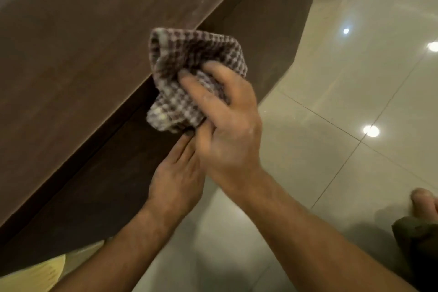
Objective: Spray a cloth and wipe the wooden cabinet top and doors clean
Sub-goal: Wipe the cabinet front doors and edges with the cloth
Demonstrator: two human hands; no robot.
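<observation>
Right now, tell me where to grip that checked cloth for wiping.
Grip the checked cloth at its bunched lower middle, coming from the floor side as the right hand does. The folds gather there, leaving the flatter upper part free to face the wooden cabinet.

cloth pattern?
The cloth has a small brown-and-white check, waffle-textured; head view shows it, bunched in the right hand.

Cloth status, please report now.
Right hand grips cloth, bunched, at cabinet edge. Left hand below cloth, fingers straight. Nothing in the way.
</observation>
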